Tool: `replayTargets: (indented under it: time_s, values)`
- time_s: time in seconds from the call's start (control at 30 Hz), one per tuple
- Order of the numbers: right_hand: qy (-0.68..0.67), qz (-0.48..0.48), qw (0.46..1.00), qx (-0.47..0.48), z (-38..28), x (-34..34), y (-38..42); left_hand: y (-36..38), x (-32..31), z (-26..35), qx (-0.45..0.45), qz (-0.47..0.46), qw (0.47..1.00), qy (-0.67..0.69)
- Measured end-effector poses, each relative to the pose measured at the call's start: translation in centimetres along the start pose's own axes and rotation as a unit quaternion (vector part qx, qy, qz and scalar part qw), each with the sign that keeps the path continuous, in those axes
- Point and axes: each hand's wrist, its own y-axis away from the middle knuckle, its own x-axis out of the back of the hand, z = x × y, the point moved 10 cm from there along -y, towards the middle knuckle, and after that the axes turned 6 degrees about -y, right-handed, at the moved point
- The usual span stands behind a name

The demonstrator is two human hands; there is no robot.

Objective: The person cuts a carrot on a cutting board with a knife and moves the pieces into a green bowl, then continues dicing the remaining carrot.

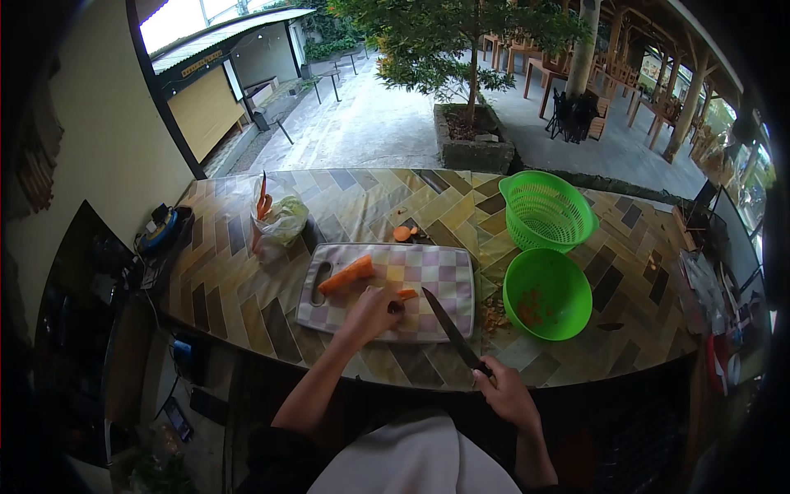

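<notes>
A checkered cutting board [444, 317] lies on the table in front of me. My left hand [374, 314] is over the board, its fingers curled on a small carrot piece [407, 294] whose end shows past them. Beyond that hand rests a larger peeled carrot piece [346, 275], near the board's handle hole. My right hand [504, 392] grips the handle of a kitchen knife [448, 325]. The blade points away from me over the board's right side, its tip close to the small carrot piece.
Right of the board stand a green bowl [568, 317] with orange bits inside and a green colander [547, 210]. Peelings [495, 315] lie beside the bowl. Carrot ends [402, 234] sit behind the board. A plastic bag [284, 221] with vegetables is at the back left.
</notes>
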Motion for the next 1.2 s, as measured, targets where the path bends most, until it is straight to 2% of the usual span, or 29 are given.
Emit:
replayTargets:
  time_s: [0.17, 0.37, 0.5, 0.57, 0.67, 0.77, 0.97, 1.1, 1.2]
  values:
    - [0.001, 0.009, 1.0, -0.009, 0.3, 0.1, 0.4, -1.5, -0.5, 0.2, -0.013, 0.002, 0.999, -0.031]
    - [0.006, 0.017, 1.0, -0.007, 0.8, 0.5, 0.6, -2.1, 0.1, 0.3, -0.008, 0.051, 0.998, -0.018]
    - [-0.002, 0.031, 0.999, 0.027, 0.2, 0.6, 0.6, -2.0, 0.9, 0.9, -0.075, 0.122, 0.989, -0.024]
    - [0.004, 0.013, 1.0, 0.005, 0.3, 0.4, 0.4, -1.7, 1.3, 1.2, -0.126, 0.169, 0.977, -0.033]
    - [0.023, -0.002, 1.0, 0.001, 0.2, 0.0, 0.0, -1.9, 0.3, 0.4, -0.036, 0.074, 0.997, -0.017]
    - [0.056, 0.013, 0.998, 0.033, -0.7, -0.3, -0.4, -1.9, 0.0, 0.4, -0.007, 0.027, 0.999, 0.025]
    - [0.148, 0.051, 0.987, 0.044, -3.3, -1.6, -1.3, -1.6, 0.8, 0.1, -0.035, 0.099, 0.994, 0.016]
    - [0.219, 0.03, 0.975, 0.037, -4.5, -2.6, -2.0, -1.5, 0.8, -0.4, -0.018, 0.096, 0.995, 0.033]
    - [0.222, 0.016, 0.974, 0.046, -4.7, -3.4, -2.5, -1.6, 0.7, -0.5, -0.02, 0.096, 0.994, 0.039]
